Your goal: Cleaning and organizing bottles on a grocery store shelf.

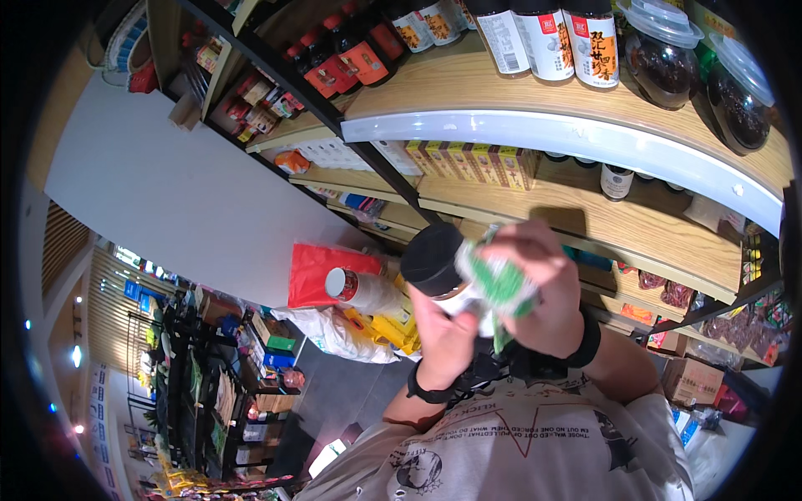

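My left hand (442, 341) holds a jar with a black lid (432, 260) and a white label, raised in front of my chest. In my right hand (542, 288) is a crumpled green and white cloth (501, 278), blurred, close against the side of the jar. The jar's lower part is mostly hidden by the cloth and my hands. On the wooden shelf above stand several jars with white labels (592, 50), beside dark round glass jars with clear plastic lids (664, 62).
Below the top shelf's white edge strip (551, 128), a lower shelf bears yellow boxes (476, 164) and a small labelled jar (616, 181). A red bag (313, 275), stacked cups (369, 291) and a white plastic bag (338, 338) lie left of my hands. A cardboard box (692, 382) stands at right.
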A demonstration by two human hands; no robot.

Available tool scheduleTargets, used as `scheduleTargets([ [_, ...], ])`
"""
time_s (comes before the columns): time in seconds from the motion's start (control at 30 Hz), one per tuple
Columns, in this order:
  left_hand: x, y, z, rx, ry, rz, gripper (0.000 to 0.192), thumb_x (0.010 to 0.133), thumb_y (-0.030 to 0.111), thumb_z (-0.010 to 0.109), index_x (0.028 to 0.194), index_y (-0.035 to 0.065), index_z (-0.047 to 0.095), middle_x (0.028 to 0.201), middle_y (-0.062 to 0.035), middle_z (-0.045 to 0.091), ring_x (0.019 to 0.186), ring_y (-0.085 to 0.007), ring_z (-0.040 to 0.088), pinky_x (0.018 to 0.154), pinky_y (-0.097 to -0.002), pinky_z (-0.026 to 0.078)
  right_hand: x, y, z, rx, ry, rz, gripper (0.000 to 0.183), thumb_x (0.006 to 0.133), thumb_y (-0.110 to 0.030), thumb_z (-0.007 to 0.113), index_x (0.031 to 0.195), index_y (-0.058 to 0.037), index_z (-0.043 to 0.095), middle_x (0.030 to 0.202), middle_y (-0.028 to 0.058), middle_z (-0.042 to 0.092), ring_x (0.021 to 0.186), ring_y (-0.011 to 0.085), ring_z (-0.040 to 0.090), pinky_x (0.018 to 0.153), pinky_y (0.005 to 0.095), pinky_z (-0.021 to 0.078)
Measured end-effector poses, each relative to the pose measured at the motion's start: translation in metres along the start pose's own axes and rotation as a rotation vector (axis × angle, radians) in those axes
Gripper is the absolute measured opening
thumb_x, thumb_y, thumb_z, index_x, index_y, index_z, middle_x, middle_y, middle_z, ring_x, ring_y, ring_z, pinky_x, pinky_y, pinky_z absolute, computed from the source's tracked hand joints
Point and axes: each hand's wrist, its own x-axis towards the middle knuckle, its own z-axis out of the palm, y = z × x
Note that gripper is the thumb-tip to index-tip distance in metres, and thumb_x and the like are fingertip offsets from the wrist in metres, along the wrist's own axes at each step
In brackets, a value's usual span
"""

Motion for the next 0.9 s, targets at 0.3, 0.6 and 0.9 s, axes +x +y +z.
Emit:
scheduleTargets([
  [0.3, 0.014, 0.002, -0.015, -1.181, -0.195, -0.404, 0.077, 0.09, 0.064, 0.027, 0.135, 0.0024, 0.036, 0.13, -0.0148, 0.048, 0.119, -0.0274, 0.047, 0.103, -0.0405, 0.034, 0.019, 0.008, 0.002, -0.048, -0.018, -0.141, 0.043, 0.059, -0.004, 0.071, 0.101, -0.0059, 0.062, 0.093, 0.0082, 0.052, 0.083, 0.0239, 0.053, 0.072, 0.0361, 0.0441],
  [0.6, 0.025, -0.006, -0.031, -0.505, -0.211, -0.469, 0.084, 0.078, 0.064, 0.057, 0.13, 0.0006, 0.04, 0.121, -0.0103, 0.053, 0.11, -0.0201, 0.053, 0.095, -0.0335, 0.041, 0.016, 0.008, 0.0, -0.08, -0.144, -0.256, 0.041, 0.055, -0.004, 0.069, 0.096, -0.0076, 0.064, 0.091, 0.0068, 0.051, 0.077, 0.0234, 0.053, 0.068, 0.0335, 0.0442],
  [0.9, 0.055, -0.004, -0.029, -0.996, -0.115, -0.425, 0.074, 0.092, 0.059, 0.029, 0.133, -0.0024, 0.034, 0.114, -0.0219, 0.053, 0.095, -0.0284, 0.057, 0.082, -0.0396, 0.048, 0.013, 0.017, 0.009, -0.041, -0.363, -0.317, 0.036, 0.06, -0.004, 0.062, 0.095, -0.0048, 0.065, 0.088, 0.0051, 0.05, 0.081, 0.0212, 0.052, 0.07, 0.0307, 0.0443],
])
